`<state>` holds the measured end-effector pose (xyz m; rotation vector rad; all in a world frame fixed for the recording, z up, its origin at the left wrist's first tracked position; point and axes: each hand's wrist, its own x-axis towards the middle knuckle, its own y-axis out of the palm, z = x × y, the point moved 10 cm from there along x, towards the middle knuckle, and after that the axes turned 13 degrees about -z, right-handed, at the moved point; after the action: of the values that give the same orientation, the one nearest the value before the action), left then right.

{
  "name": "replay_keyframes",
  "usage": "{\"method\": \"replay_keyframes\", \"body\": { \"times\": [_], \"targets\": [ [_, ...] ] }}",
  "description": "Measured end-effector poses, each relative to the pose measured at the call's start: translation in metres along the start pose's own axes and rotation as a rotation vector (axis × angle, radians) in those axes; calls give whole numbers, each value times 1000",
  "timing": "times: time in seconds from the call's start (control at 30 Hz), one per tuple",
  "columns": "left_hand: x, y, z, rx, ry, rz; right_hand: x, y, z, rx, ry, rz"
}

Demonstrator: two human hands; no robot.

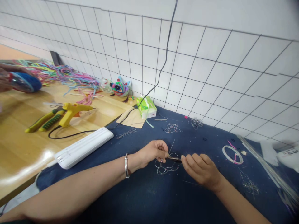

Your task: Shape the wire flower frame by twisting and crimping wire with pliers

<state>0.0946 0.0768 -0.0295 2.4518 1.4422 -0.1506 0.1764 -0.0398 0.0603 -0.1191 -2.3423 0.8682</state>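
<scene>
Over the dark blue cloth, my left hand (156,151) pinches a looped piece of thin wire (167,170) between thumb and fingers. The wire is bent into several rounded loops that hang below the fingertips, and a straight end sticks up beside them. My right hand (202,169) is closed around a slim dark tool, apparently pliers (174,159). Their narrow tip reaches the wire at my left fingertips. The handles are hidden inside my right fist.
Bundles of wire (173,128) lie behind my hands. A white power strip (85,147), a yellow glue gun (73,112) and yellow-green pliers (48,119) are at left. A tissue pack (146,107) stands near the grid wall. Another person's hand (4,80) is far left.
</scene>
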Motion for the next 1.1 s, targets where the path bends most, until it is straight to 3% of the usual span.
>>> {"method": "replay_keyframes", "body": {
  "times": [0.53, 1.1],
  "targets": [
    [-1, 2, 0, -3, 20, 3, 4, -1, 4, -73, -49, 12],
    [-6, 5, -13, -96, 106, -32, 8, 6, -3, -29, 93, 98]
  ]
}}
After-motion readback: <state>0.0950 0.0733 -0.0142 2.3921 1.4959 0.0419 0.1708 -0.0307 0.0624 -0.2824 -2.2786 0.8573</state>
